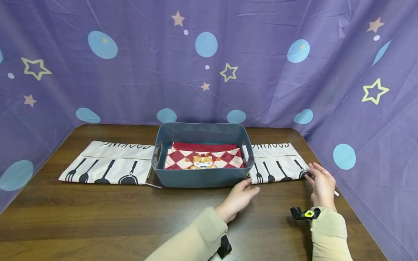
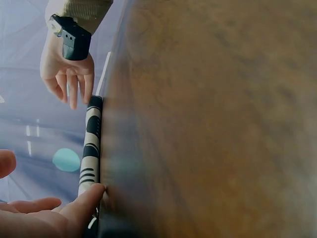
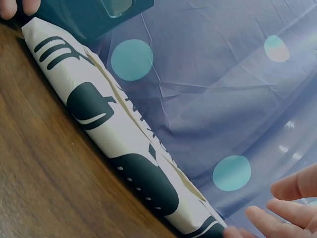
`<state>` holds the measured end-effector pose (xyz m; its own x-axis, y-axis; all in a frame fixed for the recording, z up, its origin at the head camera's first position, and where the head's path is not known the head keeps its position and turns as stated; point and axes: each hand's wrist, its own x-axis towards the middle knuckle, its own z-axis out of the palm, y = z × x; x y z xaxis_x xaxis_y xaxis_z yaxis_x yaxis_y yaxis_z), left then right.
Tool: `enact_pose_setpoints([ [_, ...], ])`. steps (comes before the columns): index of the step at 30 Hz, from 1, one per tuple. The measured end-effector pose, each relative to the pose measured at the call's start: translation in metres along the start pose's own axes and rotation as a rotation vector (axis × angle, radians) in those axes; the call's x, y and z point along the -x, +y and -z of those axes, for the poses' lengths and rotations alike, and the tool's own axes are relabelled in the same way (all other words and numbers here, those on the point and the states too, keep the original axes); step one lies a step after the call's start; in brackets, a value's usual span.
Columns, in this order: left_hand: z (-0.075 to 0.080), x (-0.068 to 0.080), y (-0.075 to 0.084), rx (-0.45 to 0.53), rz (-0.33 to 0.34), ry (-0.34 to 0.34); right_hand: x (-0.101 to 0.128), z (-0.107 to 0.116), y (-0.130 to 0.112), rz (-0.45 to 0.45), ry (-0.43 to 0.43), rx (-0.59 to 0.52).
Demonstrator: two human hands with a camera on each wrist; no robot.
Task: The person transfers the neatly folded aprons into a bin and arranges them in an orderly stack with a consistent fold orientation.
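Note:
A cream cloth point(image 1: 107, 163) printed with black utensils and the word COOKING lies across the wooden table point(image 1: 98, 217). A grey-blue plastic basket point(image 1: 199, 177) stands on its middle. A folded red and white checked cloth point(image 1: 202, 157) with a cartoon animal lies inside the basket. My left hand point(image 1: 243, 192) rests with straight fingers at the cream cloth's near edge, by the basket's front right corner. My right hand point(image 1: 318, 177) touches the cloth's right end point(image 1: 302, 173) with straight fingers. The wrist views show the cloth's edge point(image 2: 91, 144) point(image 3: 114, 144) between both hands.
A purple curtain point(image 1: 209, 72) with stars and blue dots closes in the table at the back and on both sides. The table's right edge point(image 1: 352, 214) runs close beside my right hand. Bare wood lies in front of the basket.

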<state>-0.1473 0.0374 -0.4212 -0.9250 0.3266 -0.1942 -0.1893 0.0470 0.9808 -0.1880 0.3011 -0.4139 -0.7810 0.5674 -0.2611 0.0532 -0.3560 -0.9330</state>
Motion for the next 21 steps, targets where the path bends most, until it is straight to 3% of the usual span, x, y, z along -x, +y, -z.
enact_pose_setpoints([
  [8, -0.0059, -0.0051, 0.0000, 0.000, 0.021, -0.005, -0.0049, 0.0024, 0.0013, -0.007, 0.012, -0.034],
  [15, -0.0063, -0.0075, -0.0005, -0.003, 0.034, -0.009, -0.0074, 0.0000, 0.0018, -0.015, -0.037, 0.251],
  [21, -0.0070, -0.0072, -0.0011, 0.042, 0.049, -0.031, -0.0065, 0.0052, 0.0010, -0.023, -0.023, 0.278],
])
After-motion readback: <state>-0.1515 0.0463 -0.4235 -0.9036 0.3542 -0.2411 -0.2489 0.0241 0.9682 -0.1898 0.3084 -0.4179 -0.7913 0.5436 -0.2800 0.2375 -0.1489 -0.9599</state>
